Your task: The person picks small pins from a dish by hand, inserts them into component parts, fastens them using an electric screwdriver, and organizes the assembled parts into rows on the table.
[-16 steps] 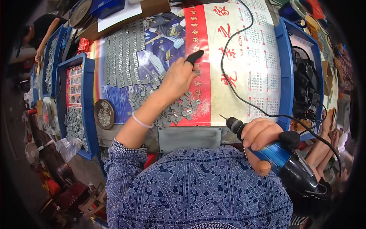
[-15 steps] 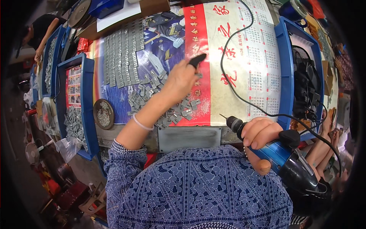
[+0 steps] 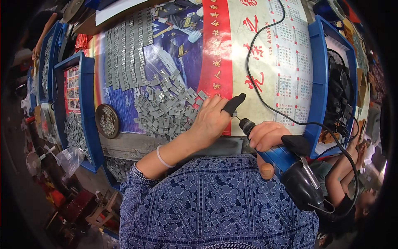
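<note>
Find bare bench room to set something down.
Free: calendar area between black cable and right blue bin; red band beyond left hand.
Crowded: left of that band, with rows of grey parts and a loose pile; near edge, by left hand, right hand and drill.

The left hand [image 3: 210, 121] has come down beside the drill bit [image 3: 237, 118]

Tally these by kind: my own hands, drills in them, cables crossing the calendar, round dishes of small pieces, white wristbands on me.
Hands: 2 (left hand, right hand)
Blue drill: 1
Black cable: 1
Round dish: 1
White wristband: 1
Total: 6
</note>
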A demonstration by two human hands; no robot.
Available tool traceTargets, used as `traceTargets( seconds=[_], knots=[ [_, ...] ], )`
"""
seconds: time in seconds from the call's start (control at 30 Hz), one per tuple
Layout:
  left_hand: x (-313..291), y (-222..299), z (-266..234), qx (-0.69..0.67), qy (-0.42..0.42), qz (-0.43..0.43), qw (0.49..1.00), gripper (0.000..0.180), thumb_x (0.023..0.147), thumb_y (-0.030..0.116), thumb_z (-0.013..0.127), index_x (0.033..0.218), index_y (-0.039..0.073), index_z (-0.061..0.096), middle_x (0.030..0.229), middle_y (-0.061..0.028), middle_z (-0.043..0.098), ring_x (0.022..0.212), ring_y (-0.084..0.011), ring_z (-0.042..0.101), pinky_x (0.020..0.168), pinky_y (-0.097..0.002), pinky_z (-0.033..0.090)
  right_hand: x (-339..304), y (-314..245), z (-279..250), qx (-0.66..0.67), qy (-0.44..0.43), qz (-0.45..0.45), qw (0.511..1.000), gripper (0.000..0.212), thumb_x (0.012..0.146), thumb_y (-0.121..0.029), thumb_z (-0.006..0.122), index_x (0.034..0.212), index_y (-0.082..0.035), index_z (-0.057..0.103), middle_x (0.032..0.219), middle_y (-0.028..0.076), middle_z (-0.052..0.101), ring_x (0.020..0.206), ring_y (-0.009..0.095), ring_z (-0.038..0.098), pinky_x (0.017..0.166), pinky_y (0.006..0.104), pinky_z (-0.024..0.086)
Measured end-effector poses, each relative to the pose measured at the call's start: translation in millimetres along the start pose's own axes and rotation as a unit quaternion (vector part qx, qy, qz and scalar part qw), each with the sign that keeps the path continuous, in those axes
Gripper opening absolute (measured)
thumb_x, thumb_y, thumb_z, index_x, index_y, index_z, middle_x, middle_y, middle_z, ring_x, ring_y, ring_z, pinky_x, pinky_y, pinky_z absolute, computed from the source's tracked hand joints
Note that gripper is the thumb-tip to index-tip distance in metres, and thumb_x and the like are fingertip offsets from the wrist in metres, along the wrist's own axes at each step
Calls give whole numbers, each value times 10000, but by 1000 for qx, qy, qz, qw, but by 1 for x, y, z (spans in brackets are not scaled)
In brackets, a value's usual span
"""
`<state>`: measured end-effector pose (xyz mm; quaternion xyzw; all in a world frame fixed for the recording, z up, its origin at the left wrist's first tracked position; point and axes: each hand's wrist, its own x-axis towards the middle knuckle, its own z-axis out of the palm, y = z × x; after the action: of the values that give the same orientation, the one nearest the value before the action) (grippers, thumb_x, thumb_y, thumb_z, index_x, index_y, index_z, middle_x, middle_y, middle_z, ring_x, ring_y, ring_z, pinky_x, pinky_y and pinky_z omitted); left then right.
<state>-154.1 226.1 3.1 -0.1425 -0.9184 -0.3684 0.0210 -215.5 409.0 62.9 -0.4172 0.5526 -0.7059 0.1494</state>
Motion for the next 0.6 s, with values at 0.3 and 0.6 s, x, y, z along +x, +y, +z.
traceTargets(
  seconds=[0.3, 0.6],
  knots=[
    [-6, -5, 1, -54, 14, -37, 998, 627, 700, -14, 639, 1296, 59, 459, 895, -84, 552, 793, -259, 491, 712, -363, 393, 2, 15, 5, 12, 3, -23, 1000, 603, 672, -266, 815, 1143, -71, 491, 753, 80, 608, 669, 254, 623, 618, 391, 526],
    [-6, -10, 5, -54, 23, -7, 998, 622, 691, -11, 652, 1284, 55, 475, 871, -78, 527, 770, -261, 477, 691, -369, 381, 0, 19, 19, 17, 79, -50, 995, 565, 668, -228, 812, 1120, -67, 513, 769, 84, 612, 679, 259, 624, 626, 395, 519]
  ],
)
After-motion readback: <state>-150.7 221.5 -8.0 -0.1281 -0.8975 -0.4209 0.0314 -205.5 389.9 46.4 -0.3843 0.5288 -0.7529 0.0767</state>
